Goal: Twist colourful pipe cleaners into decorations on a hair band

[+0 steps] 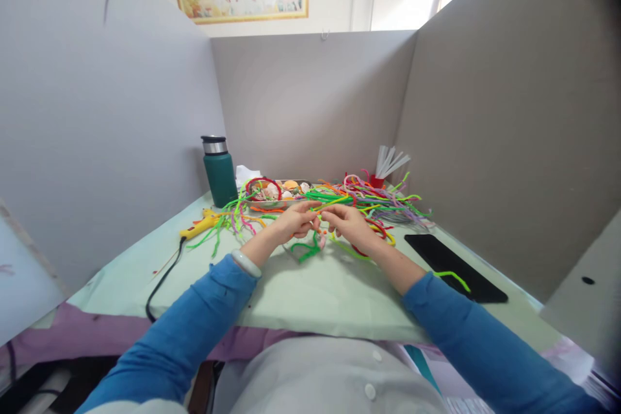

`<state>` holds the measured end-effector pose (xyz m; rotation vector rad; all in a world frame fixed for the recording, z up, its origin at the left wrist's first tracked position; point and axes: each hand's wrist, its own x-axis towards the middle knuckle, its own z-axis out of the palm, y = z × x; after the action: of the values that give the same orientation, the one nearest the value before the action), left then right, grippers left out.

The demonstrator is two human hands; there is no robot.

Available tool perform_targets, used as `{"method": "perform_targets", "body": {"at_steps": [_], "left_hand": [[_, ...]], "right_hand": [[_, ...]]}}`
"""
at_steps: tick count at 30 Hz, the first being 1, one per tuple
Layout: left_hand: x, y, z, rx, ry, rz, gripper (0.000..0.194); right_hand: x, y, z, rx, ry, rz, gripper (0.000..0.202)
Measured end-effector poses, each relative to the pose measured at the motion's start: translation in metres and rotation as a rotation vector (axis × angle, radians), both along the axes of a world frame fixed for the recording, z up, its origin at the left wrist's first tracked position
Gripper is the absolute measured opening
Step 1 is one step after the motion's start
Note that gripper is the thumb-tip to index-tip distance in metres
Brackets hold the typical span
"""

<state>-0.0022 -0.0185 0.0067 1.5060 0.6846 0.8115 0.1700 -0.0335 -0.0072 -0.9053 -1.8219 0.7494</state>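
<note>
Over the middle of the table, my left hand (297,222) and my right hand (350,225) meet almost fingertip to fingertip. The left fingers are pinched on a pipe cleaner, a fuzzy bent green one (306,252) with small pink and orange bits beside it, showing just below the fingertips. My right thumb and fingers are closed close to the same piece; what they grip is too small and hidden to make out. Behind the hands lies a large heap of coloured pipe cleaners (339,197). A white bangle (246,263) circles my left wrist.
A yellow glue gun (200,225) with a black cord lies left, near a green bottle (220,174). Behind are a tray of shells (286,191) and a red cup (376,181) holding white sticks. A black mat (453,268) lies right. Grey partitions (315,103) enclose the table.
</note>
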Motion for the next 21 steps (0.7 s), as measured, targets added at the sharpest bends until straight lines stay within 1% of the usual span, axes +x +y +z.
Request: {"method": "perform_targets", "body": {"at_steps": [3,5,7,10,11,13,15,17,18,19,21], "left_hand": [[0.001,-0.003,0.002,-0.042,-0.026,-0.076,0.052],[0.000,-0.003,0.001,-0.059,-0.033,-0.085,0.049],[0.000,0.000,0.000,-0.062,-0.045,-0.080,0.042],[0.000,0.004,-0.003,-0.080,-0.043,-0.029,0.023],[0.000,0.004,-0.004,-0.088,-0.018,-0.005,0.018],[0.002,0.004,-0.005,-0.084,0.079,0.039,0.017],[0.004,0.002,-0.004,-0.008,0.198,0.080,0.021],[0.007,0.000,-0.003,0.168,0.288,0.149,0.023],[0.008,0.000,-0.003,0.263,0.309,0.165,0.023],[0.010,-0.001,-0.003,0.321,0.317,0.176,0.023],[0.011,-0.001,-0.003,0.317,0.299,0.176,0.023]], "right_hand": [[-0.010,-0.005,0.004,-0.155,0.142,0.091,0.022],[-0.014,-0.005,0.007,-0.208,0.188,0.088,0.019],[-0.017,-0.001,0.008,-0.244,0.219,0.053,0.017],[-0.019,0.007,0.006,-0.268,0.260,-0.046,0.014],[-0.020,0.010,0.005,-0.252,0.267,-0.082,0.013],[-0.019,0.014,0.002,-0.218,0.273,-0.122,0.013],[-0.018,0.018,-0.001,-0.223,0.293,-0.119,0.013],[-0.016,0.020,-0.003,-0.277,0.333,-0.077,0.015],[-0.015,0.020,-0.004,-0.312,0.356,-0.050,0.017],[-0.014,0.021,-0.004,-0.344,0.380,-0.025,0.018],[-0.012,0.022,-0.004,-0.377,0.434,0.001,0.020]]}}
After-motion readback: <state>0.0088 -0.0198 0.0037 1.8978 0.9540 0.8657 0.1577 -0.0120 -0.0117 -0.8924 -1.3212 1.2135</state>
